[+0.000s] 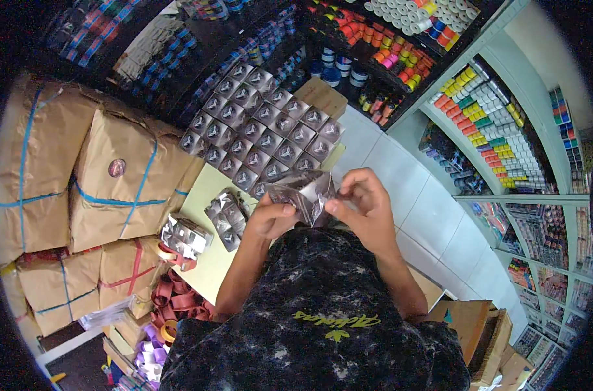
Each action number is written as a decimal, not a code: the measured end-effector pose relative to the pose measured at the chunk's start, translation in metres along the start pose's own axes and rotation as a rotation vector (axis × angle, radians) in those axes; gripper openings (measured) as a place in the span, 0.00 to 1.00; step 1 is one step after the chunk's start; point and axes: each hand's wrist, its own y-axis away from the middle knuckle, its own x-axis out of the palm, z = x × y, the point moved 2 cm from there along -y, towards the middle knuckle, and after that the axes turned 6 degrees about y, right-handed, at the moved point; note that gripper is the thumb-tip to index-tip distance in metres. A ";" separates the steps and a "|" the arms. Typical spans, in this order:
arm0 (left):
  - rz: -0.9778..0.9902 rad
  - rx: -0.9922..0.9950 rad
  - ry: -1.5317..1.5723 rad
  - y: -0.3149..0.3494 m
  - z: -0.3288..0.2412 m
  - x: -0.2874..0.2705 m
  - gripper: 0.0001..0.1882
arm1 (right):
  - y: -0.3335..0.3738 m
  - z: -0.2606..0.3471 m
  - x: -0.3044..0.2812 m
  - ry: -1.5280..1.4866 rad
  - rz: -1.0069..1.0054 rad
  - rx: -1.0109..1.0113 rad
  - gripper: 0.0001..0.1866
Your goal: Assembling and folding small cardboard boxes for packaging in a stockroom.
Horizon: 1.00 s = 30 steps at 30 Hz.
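In front of my chest, a small dark grey box (301, 189) with shiny flaps or clear wrap is tilted between my hands. My left hand (269, 218) grips its left side, thumb on the near face. The thumb of my right hand (367, 207) presses its right edge, and the fingers curl beside it. Beyond them, rows of similar grey boxes (270, 140) with a pale emblem on top cover the far part of the pale yellow table (205, 186). A shiny silver-grey bundle of small packs (228, 220) lies left of my left hand.
A tape roll (172, 254) and silvery packs (187, 236) sit at the table's left edge. Brown paper parcels (114, 176) are stacked on the left. Thread spool shelves (485, 124) stand on the right, and cardboard boxes (469, 326) at lower right. A carton (321, 98) lies behind the rows.
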 end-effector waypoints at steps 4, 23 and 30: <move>-0.020 0.045 0.014 -0.004 0.002 -0.006 0.36 | -0.001 0.002 -0.002 0.325 -0.135 -0.273 0.14; 0.081 -0.078 0.067 -0.003 0.001 -0.009 0.40 | -0.004 -0.004 -0.004 -0.103 0.054 -0.181 0.20; 0.085 -0.105 -0.077 -0.003 -0.004 0.002 0.40 | 0.000 -0.005 -0.004 -0.170 0.044 -0.022 0.27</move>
